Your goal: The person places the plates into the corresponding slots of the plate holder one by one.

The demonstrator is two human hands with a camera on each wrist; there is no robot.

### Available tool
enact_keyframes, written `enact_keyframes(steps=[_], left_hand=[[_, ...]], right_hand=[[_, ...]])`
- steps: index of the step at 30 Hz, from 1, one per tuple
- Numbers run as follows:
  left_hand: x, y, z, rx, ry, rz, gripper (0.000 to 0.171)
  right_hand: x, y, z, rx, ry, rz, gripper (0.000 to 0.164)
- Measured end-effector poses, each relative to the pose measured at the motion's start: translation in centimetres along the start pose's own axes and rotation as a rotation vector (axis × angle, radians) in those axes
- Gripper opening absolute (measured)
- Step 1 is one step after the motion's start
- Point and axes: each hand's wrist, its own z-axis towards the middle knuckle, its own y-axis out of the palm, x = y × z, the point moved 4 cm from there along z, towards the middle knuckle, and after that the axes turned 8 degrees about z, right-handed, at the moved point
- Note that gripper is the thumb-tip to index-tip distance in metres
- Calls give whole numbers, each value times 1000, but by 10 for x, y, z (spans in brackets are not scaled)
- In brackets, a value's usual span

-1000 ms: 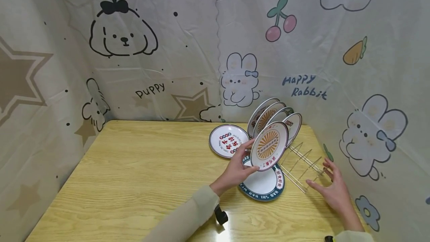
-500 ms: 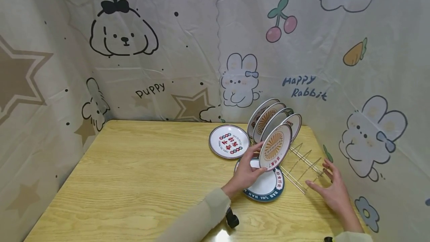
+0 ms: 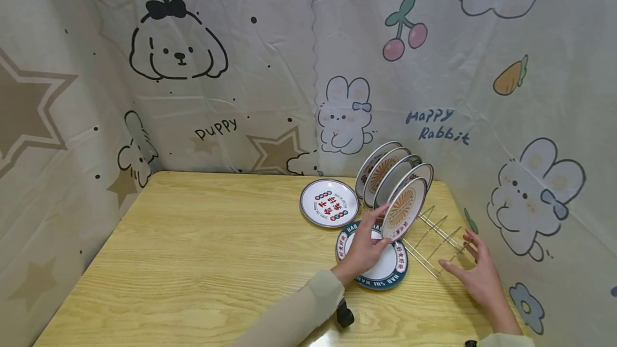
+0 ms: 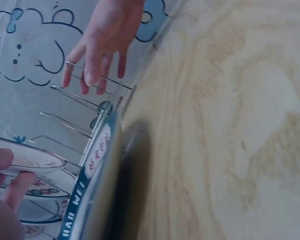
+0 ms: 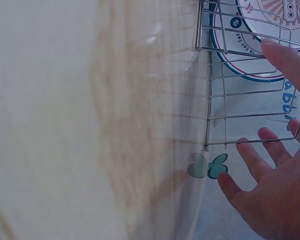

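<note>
My left hand point(image 3: 362, 249) pinches the lower left edge of a white plate with an orange sunburst point(image 3: 405, 209). That plate stands tilted over a gold wire dish rack point(image 3: 436, 225), just in front of another upright plate point(image 3: 423, 175). Whether its bottom edge rests on the wires cannot be told. At the rack's near end, my right hand point(image 3: 482, 272) has its fingers spread around the end wire. In the right wrist view, the fingertips point(image 5: 247, 145) lie at that wire, seemingly touching it. Several more plates point(image 3: 385, 169) lean upright in the rack's far part.
A green-rimmed plate point(image 3: 385, 277) lies flat left of the rack, partly under my left hand. Behind it lies a flat white plate with red characters point(image 3: 329, 202). The wooden table point(image 3: 193, 250) meets a printed cloth backdrop point(image 3: 270, 68) behind and on the right.
My left hand has moved right with the sunburst plate, bringing it closer to the upright plates and over the rack. My right hand has stayed at the rack's near end.
</note>
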Motion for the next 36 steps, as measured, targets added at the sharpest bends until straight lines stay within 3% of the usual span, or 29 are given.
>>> enact_keyframes(steps=[5,21,28,36], left_hand=[[-3,8,0,8,39,92,88],[-16,15,8,24,17,191,88],[-18,13,9,41,-38,182,86],[-18,16,9,47,-56,155,83]], right_hand=[[-2,-1,0,-6,5,-12,119],[-3,-1,-1,-3,5,-14,121],[-3,1,-1,2,4,-19,120],[-2,1,-1,-3,8,-19,120]])
